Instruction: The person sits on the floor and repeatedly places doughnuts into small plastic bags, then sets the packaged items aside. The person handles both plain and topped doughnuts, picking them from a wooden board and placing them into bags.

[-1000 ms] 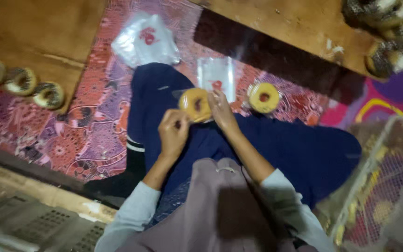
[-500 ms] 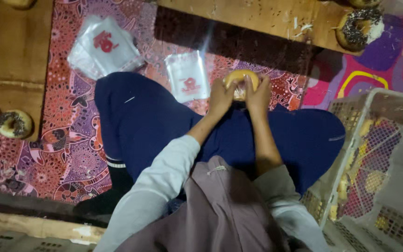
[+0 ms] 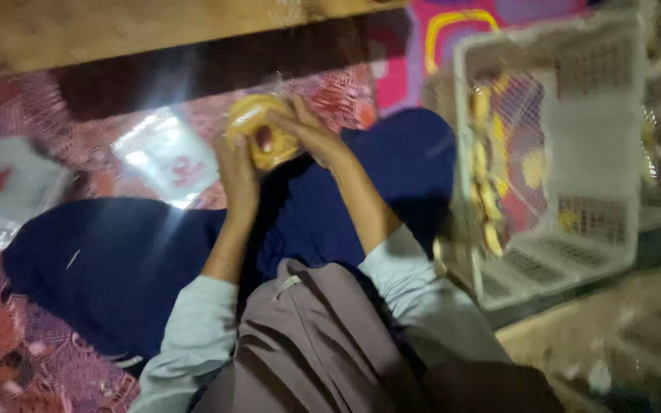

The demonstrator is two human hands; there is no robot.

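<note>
Pinching a doughnut point(image 3: 258, 130), left hand point(image 3: 239, 172) and right hand point(image 3: 307, 134); basket point(image 3: 552, 145) beside, bag point(image 3: 168, 153) near

Both hands raised together over the lap, forearms angled inward.

The left hand point(image 3: 237, 170) reaches up from a pale sleeve, fingers curled closed. The right hand point(image 3: 309, 134) comes in from the other side, fingers bent over the top and meeting the left; motion blur makes individual fingertips hard to separate.
</note>
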